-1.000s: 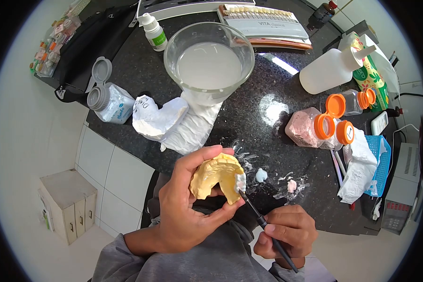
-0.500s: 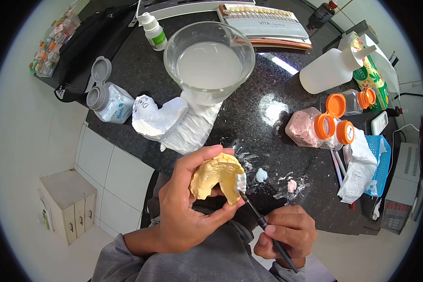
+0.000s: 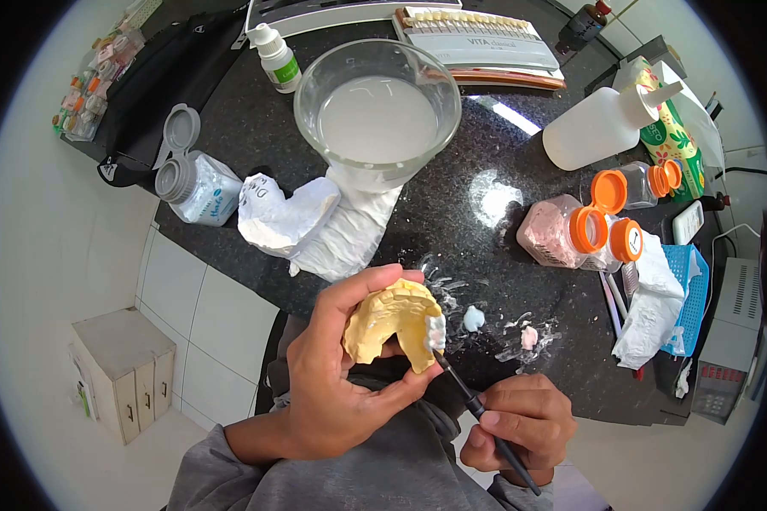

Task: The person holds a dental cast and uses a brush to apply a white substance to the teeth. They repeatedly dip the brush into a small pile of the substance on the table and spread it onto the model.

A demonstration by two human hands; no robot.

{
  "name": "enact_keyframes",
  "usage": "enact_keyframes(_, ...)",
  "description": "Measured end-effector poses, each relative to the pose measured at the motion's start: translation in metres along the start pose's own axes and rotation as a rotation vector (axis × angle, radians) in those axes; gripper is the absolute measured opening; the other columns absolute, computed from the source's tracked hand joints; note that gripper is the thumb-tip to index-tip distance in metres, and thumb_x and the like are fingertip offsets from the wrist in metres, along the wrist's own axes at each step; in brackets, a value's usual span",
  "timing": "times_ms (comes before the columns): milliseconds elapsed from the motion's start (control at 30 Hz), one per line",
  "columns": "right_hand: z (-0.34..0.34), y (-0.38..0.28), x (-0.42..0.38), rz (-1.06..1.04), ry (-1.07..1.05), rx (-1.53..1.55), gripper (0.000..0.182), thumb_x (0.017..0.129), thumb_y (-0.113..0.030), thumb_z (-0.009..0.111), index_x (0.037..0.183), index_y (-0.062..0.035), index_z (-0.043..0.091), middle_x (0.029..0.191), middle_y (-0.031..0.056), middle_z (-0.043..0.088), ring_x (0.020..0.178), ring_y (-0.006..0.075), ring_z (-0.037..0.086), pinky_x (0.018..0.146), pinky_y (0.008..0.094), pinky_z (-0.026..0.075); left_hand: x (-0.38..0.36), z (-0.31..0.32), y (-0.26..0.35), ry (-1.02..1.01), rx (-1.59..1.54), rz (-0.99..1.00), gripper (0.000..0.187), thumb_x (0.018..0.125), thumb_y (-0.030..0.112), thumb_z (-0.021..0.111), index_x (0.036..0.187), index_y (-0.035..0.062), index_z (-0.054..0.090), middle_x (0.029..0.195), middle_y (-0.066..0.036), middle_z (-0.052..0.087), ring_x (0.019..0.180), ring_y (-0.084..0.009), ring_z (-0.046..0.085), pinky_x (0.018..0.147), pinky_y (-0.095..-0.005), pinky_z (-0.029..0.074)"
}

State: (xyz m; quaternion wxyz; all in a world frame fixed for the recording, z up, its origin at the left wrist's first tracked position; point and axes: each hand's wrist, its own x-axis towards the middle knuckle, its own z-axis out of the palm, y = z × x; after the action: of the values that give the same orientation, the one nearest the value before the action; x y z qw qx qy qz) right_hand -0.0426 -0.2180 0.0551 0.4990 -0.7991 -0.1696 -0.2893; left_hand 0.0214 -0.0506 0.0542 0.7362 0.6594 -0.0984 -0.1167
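Observation:
My left hand [image 3: 337, 375] is wrapped round a yellow dental cast [image 3: 375, 328], tilted with its arch opening toward me. White-and-pinkish tooth-shaped material [image 3: 435, 334] covers part of the cast's right side. Pinched in my right hand [image 3: 524, 422] is a thin black-handled brush [image 3: 464, 392]. Its tip meets the lower end of that white part; the tip itself is too small to make out clearly. Beyond the cast, a pale blue dab [image 3: 474, 318] and a pink dab [image 3: 529, 337] lie on the dark counter amid white smears.
A glass bowl of cloudy liquid [image 3: 400, 157] stands at the back. Left of it are a white plaster cast [image 3: 281, 213] on a cloth and a lidded jar [image 3: 200, 189]. Orange-capped jars [image 3: 554, 230], a squeeze bottle [image 3: 592, 128] and crumpled tissue [image 3: 652, 307] sit at the right.
Almost nothing differs. The brush tip stays at the white part of the cast, with only a very slight shift of the hands and view.

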Motion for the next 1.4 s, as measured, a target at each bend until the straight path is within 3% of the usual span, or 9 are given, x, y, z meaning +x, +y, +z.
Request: enact_keyframes(1400, -0.0015, 0.0006, 0.0007, 0.001, -0.019, -0.010, 0.027, 0.055, 0.003, 0.070, 0.081, 0.0011, 0.061, 0.066, 0.0090, 0.060, 0.054, 0.0183, 0.062, 0.045, 0.0240, 0.052, -0.0002, 0.0003, -0.0003, 0.000, 0.040, 0.027, 0.068, 0.068, -0.006, 0.075, 0.125, -0.0034, 0.037, 0.121, -0.020, 0.054, 0.103, -0.0187, 0.059, 0.081, -0.0273, 0.055)
